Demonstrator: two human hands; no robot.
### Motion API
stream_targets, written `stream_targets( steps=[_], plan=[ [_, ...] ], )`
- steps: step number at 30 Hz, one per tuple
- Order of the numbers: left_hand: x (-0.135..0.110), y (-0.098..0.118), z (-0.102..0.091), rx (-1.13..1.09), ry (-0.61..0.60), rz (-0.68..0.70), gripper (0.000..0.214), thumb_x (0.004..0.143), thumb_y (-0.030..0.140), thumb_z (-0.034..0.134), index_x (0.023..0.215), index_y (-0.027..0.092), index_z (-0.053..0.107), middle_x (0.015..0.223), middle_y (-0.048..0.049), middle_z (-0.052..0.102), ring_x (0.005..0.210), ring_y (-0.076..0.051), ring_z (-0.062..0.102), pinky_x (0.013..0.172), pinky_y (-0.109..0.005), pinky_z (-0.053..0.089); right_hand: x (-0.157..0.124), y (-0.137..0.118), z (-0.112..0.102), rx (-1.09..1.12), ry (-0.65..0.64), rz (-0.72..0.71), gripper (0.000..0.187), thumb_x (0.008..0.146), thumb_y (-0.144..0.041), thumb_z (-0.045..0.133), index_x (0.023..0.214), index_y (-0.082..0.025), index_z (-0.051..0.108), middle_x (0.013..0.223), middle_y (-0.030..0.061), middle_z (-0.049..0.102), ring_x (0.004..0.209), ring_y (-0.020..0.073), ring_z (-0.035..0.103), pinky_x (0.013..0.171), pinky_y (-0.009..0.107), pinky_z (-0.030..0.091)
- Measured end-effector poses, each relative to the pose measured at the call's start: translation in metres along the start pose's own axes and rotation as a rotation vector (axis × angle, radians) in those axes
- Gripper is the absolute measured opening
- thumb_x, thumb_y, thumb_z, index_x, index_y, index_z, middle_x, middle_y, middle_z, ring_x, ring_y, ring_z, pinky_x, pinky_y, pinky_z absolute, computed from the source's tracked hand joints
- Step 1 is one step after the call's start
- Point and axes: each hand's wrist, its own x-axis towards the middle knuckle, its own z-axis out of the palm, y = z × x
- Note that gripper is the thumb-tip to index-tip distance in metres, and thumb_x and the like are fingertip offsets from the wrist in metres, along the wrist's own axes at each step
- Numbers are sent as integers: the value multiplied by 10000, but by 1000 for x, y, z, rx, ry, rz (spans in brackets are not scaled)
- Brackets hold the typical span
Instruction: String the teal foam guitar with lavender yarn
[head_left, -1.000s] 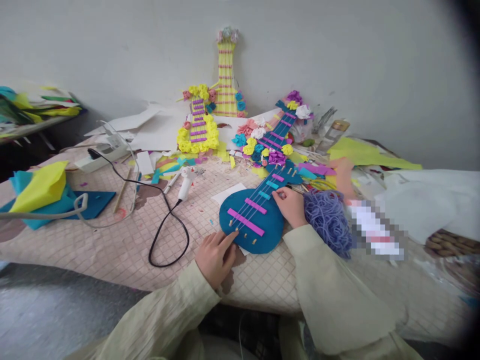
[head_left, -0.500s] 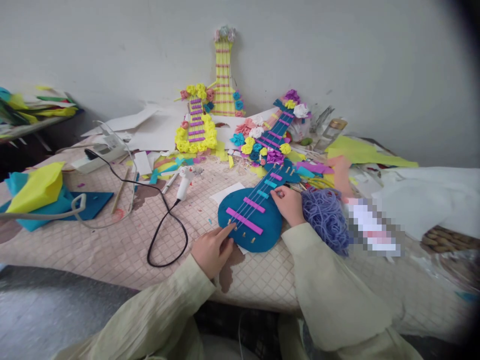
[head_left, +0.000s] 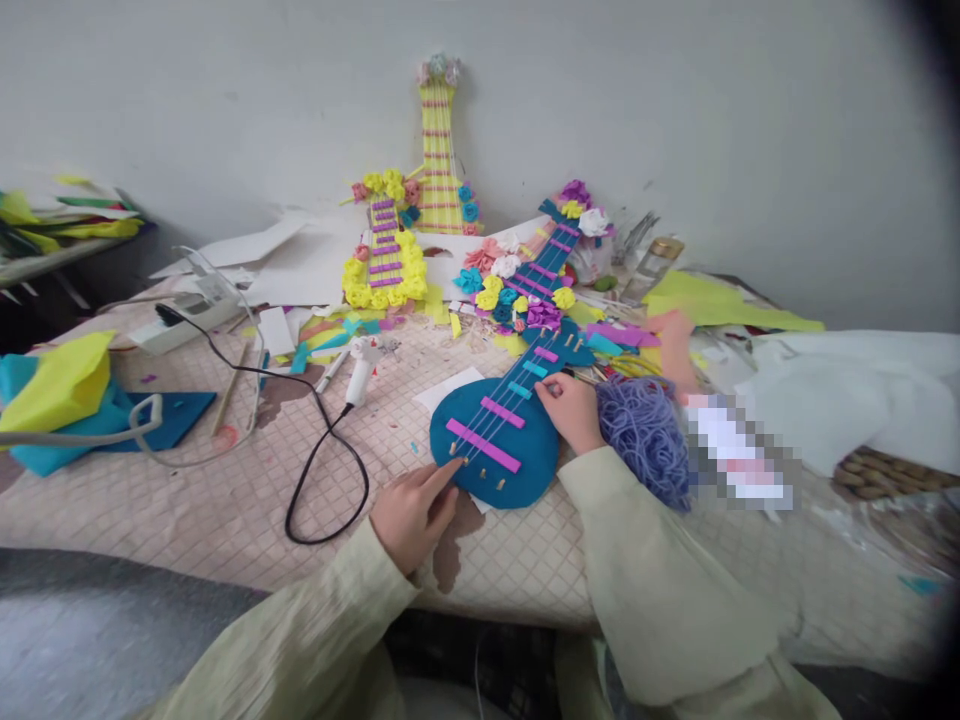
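Note:
A blue toy guitar (head_left: 491, 480) of paper or felt lies on the table in front of me. It carries purple and light-blue crossbars, pale strings and several small wooden pegs. My left hand (head_left: 412, 512) rests at its lower left edge, index finger stretched out to a peg where the strings end, the other fingers bent and holding nothing. Beside the neck, my right hand (head_left: 574, 408) is closed in a pinch at the right edge of the body. Whatever lies between those fingertips is too small to make out. A heap of purple yarn (head_left: 645, 435) sits just right of that hand.
A white glue gun (head_left: 361, 372) with a looping black cord lies to the left, near a power strip (head_left: 187, 322). Flower-trimmed paper guitars (head_left: 437, 150) stand along the wall. Coloured scraps, a glass jar (head_left: 658, 258) and white cloth (head_left: 862, 390) surround the work.
The whole view has shifted slightly, so things sit a little further left. My left fingertip stays by the peg, and my right hand keeps its pinch beside the neck.

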Motion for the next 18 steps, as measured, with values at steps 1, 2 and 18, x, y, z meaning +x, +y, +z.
stream_targets(
  steps=[1, 2, 18],
  plan=[
    [-2, 0, 1, -7, 66, 38, 327, 855, 222, 399, 1153, 169, 521, 869, -70, 626, 768, -173, 591, 659, -289, 474, 0, 0, 0, -1, -1, 1, 204, 731, -322, 521, 663, -161, 627, 530, 22, 553, 506, 132, 469, 510, 234, 294],
    [-2, 2, 1, -9, 129, 80, 306, 847, 202, 413, 1124, 166, 540, 872, -73, 616, 783, -172, 582, 682, -294, 471, 0, 0, 0, -2, -2, 2, 201, 730, -321, 523, 661, -162, 626, 527, 21, 551, 506, 132, 470, 508, 233, 293],
    [-17, -4, -6, -1449, 219, -788, 544, 547, 318, 721, 1052, 192, 563, 1223, -116, 525, 1209, -291, 406, 1015, -422, 318, 3, 1, 1, -62, -22, -42, 160, 771, -278, 504, 701, -171, 601, 823, 75, 561, 703, 161, 519, 617, 258, 367]
  ],
)
